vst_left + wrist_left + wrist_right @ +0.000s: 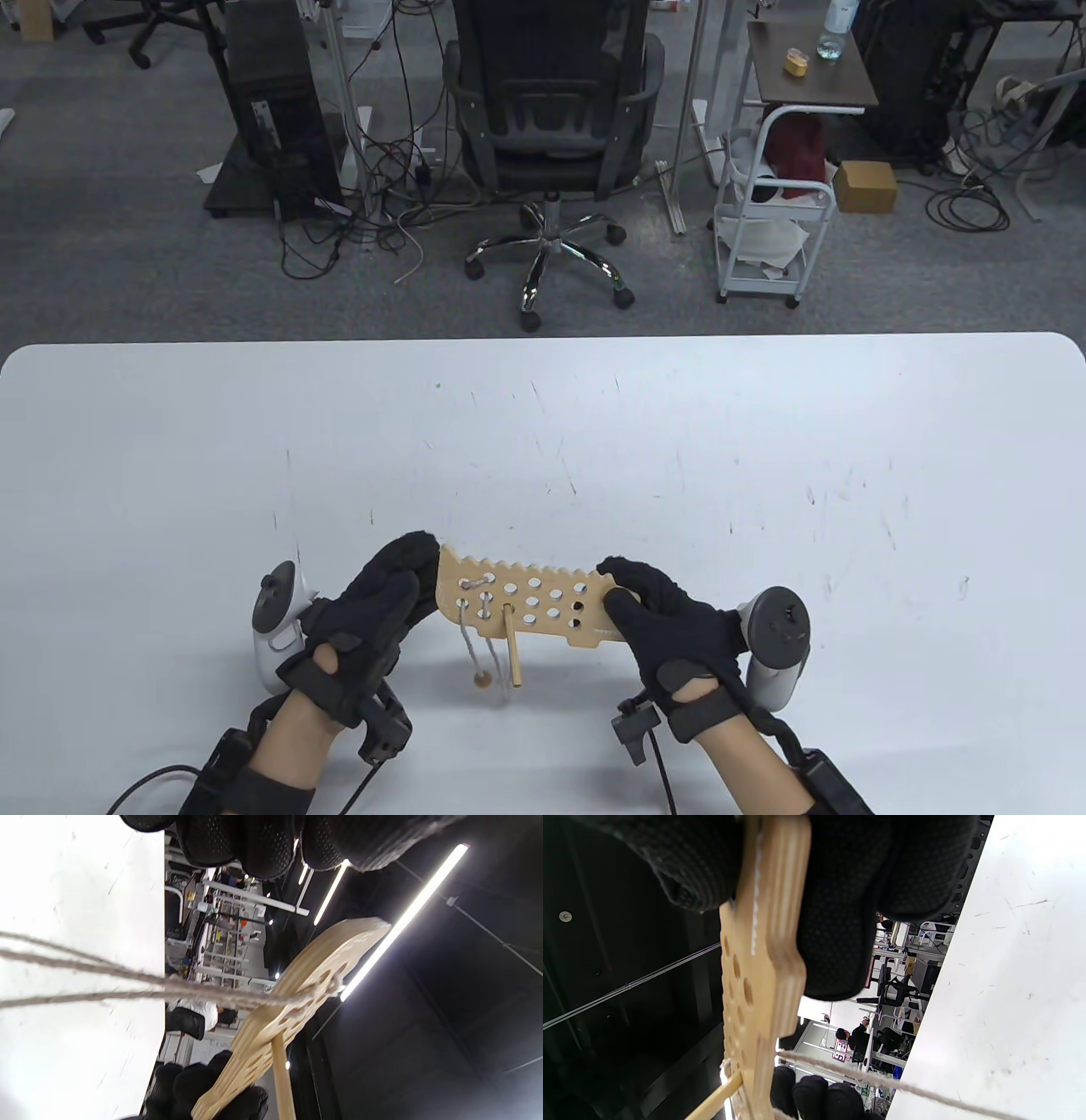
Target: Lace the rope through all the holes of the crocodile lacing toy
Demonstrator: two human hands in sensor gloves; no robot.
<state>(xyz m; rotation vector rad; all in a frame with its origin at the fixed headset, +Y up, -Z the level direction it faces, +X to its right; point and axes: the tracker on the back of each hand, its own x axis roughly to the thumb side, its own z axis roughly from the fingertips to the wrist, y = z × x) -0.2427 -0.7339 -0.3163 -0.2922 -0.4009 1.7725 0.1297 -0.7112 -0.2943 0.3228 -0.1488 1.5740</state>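
I am holding the wooden crocodile board [530, 598] above the white table [594, 424], my left hand [373, 611] gripping one end and my right hand [670, 615] pinching the other. The rope [468, 637] is laced through a few holes near my left hand, its wooden needle [512, 649] hanging through one. I judge I should be steadying the board with my left hand, freeing my right to draw the needle out.
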